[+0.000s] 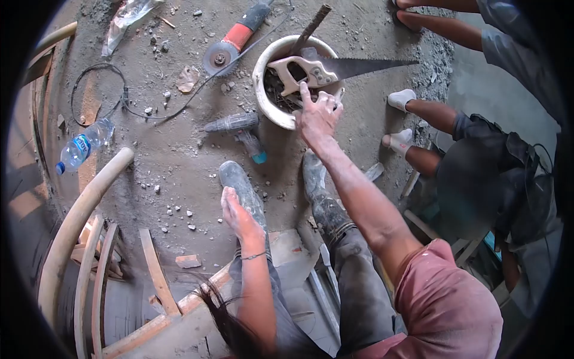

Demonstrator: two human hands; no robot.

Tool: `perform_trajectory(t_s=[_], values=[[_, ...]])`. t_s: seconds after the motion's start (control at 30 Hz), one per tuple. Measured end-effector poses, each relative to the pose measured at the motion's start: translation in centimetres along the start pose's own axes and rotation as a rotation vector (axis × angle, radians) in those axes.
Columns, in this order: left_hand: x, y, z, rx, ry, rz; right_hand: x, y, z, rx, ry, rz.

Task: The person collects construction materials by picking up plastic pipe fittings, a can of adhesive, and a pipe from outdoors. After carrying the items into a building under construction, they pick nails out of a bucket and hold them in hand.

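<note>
My right hand [320, 116] reaches over the near rim of a white bucket [259, 81]. Its index finger is stretched out toward the pale handle of a handsaw [359, 67], while the other fingers are partly bent; nothing shows in its grasp. The saw lies across the top of the bucket, blade pointing right. Inside are dark scraps, hard to make out, and a brown bar [311, 29] sticks up at the back. My left hand [239, 218], dusty and empty, hovers above my left boot with its fingers extended. A cordless drill [233, 124] lies on the ground left of the bucket.
A red angle grinder [239, 36] with a cable lies at the back. On the left are a water bottle [84, 146] and a curved pale pole [84, 209] beside wooden strips. Rubble is scattered about. Other people's legs [430, 113] are at the right.
</note>
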State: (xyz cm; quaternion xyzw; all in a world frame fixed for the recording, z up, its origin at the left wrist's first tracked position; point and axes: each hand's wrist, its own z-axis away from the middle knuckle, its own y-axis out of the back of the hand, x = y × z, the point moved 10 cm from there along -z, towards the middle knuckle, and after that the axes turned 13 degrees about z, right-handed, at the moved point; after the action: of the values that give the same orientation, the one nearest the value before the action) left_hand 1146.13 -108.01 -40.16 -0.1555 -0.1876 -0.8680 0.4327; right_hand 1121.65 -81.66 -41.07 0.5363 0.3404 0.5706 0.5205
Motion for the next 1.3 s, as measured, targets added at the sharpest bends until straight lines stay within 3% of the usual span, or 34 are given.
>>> perform_trajectory(t_s=[0.17, 0.27, 0.57, 0.67, 0.8, 0.93, 1.03, 1.07, 1.23, 1.3], values=[[-0.2, -0.1, 0.5, 0.006, -0.033, -0.022, -1.7, -6.3, -2.5, -0.242, 0.144, 0.049], [-0.1, -0.3, 1.0, 0.025, -0.039, 0.048, -1.6, -5.8, -2.6, -0.251, 0.171, 0.034], [-0.3, 0.6, -0.1, 0.025, -0.096, 0.168, 1.3, 7.0, 1.2, -0.029, 0.374, 0.119], [0.1, 0.9, 0.0, 0.037, -0.089, 0.203, -0.5, 13.7, 2.4, 0.098, 0.447, 0.078], [-0.6, 1.5, -0.6, 0.053, -0.054, 0.231, -9.3, 17.9, 4.2, 0.177, 0.744, -0.066], [-1.1, 2.0, -1.1, 0.07, -0.008, 0.268, -23.2, 13.0, 4.8, 0.099, 1.059, -0.15], [-1.3, 2.3, -2.1, 0.003, 0.008, 0.31, -32.8, 4.1, 5.0, -0.278, 1.112, -0.134], [-0.5, 2.3, -1.3, 0.062, 0.039, 0.25, -34.9, 2.2, 5.4, -0.231, 1.139, -0.138], [0.3, 2.4, -0.6, 0.096, 0.185, 0.192, -37.7, -5.2, 8.9, -0.229, 1.121, -0.087], [0.9, 1.8, -0.6, 0.087, 0.154, 0.206, -35.9, -4.4, 8.7, -0.133, 1.024, -0.265]])
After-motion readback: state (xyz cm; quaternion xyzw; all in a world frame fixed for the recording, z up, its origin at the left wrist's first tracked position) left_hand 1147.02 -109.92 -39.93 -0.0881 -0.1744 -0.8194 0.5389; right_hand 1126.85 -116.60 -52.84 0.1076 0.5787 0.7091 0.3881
